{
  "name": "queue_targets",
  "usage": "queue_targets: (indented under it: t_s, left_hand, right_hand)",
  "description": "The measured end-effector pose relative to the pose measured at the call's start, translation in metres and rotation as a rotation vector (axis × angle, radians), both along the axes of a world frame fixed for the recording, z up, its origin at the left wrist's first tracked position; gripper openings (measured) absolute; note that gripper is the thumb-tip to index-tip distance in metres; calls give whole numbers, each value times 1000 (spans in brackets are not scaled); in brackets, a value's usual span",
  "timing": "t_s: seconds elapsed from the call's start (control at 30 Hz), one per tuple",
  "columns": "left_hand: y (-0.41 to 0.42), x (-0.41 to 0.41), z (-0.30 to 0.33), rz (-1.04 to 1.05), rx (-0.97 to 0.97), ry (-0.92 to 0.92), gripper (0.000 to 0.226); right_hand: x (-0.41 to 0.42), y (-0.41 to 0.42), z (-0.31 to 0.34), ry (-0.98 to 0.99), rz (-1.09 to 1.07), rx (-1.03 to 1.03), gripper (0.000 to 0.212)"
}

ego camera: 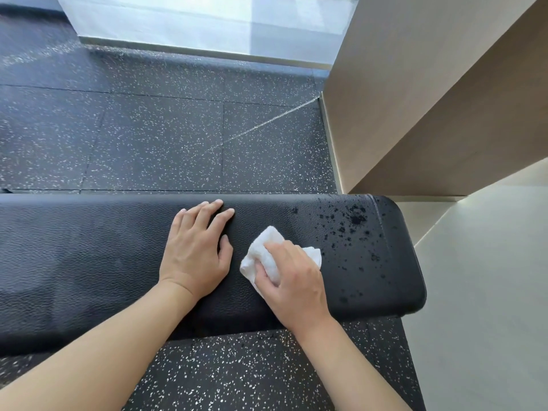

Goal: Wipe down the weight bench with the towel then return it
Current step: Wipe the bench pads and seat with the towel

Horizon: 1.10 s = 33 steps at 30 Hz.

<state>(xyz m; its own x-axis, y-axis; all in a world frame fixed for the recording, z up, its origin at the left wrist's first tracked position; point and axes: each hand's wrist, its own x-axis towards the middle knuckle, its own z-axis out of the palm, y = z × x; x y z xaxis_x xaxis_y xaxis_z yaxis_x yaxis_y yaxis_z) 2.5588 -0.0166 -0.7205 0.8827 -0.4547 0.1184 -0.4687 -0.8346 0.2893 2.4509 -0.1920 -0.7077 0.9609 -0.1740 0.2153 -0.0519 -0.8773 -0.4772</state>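
A black padded weight bench [89, 262] runs across the view from the left edge to its rounded right end. Dark wet droplets [353, 221] speckle the pad near that right end. My right hand [293, 280] presses a small crumpled white towel [264, 253] onto the pad, just left of the droplets. My left hand [198, 247] lies flat on the bench beside the towel, fingers spread, holding nothing.
Black rubber floor tiles [148, 137] with white flecks lie beyond and in front of the bench. A beige wall or cabinet [430, 99] rises at the right, close to the bench end. A bright window base [207, 25] runs along the back.
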Motion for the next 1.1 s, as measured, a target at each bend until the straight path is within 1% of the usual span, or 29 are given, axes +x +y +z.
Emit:
queue_targets:
  t_s: [0.13, 0.3, 0.37, 0.43, 0.5, 0.53, 0.6, 0.73, 0.83, 0.9, 1.0, 1.07, 1.1]
  left_hand:
    - [1, -1, 1, -2, -11, 2, 55]
    - [2, -3, 1, 2, -17, 20, 53]
    - [3, -4, 2, 5, -25, 18, 53]
    - [2, -3, 2, 1, -23, 23, 54]
    - [2, -3, 2, 3, -5, 30, 55]
    - [2, -3, 3, 5, 3, 32, 55]
    - [1, -3, 4, 2, 18, 35, 55]
    - [-1, -3, 6, 9, 28, 22, 54]
    - [-3, -3, 7, 11, 35, 14, 54]
    - [-4, -3, 8, 9, 35, 17, 54]
    - [-4, -3, 7, 9, 35, 16, 55]
    - [-4, -3, 5, 9, 30, 14, 55]
    - [-4, -3, 5, 9, 31, 12, 55]
  right_hand:
    - [-19, 6, 2, 27, -8, -34, 20]
    - [-52, 12, -3, 9, 58, -106, 18]
    - [-41, 8, -2, -53, 101, -203, 18]
    - [-18, 0, 1, -86, 210, -273, 19]
    - [8, -9, 4, -53, 321, -292, 20]
    - [23, -14, 4, -30, 341, -297, 21]
    - [55, -27, 4, 10, 272, -289, 26]
    - [118, -41, 5, 90, -73, -193, 31]
    - [130, -31, 3, 101, -213, -159, 37]
    - [113, -15, 3, 61, -205, -105, 35]
    - [64, 14, 1, 18, -94, -92, 28]
    - [30, 22, -1, -26, -19, -77, 29]
    - [17, 18, -1, -62, 53, -55, 29]
